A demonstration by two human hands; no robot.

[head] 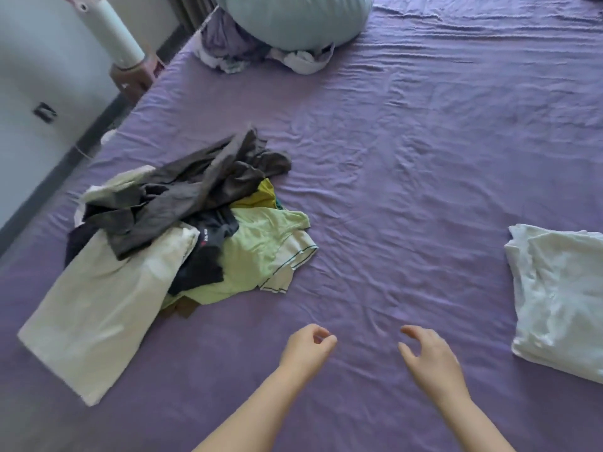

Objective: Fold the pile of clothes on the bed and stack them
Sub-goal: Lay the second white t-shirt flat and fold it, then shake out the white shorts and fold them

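Bed point(408, 132): purple sheet, wrinkled, fills most of view. Pale blue pillow point(293, 17) at far end, cut off by top edge, crumpled fabrics half hidden beneath. Clothes pile point(182, 223) left of centre: limp grey garment on top, cream, light green, dark pieces tangled below. Folded white garment point(558, 298) right, cut by frame edge. Left hand point(306, 349): fingers loosely curled, holding nothing, above sheet. Right hand point(430, 357): fingers spread, relaxed, empty.
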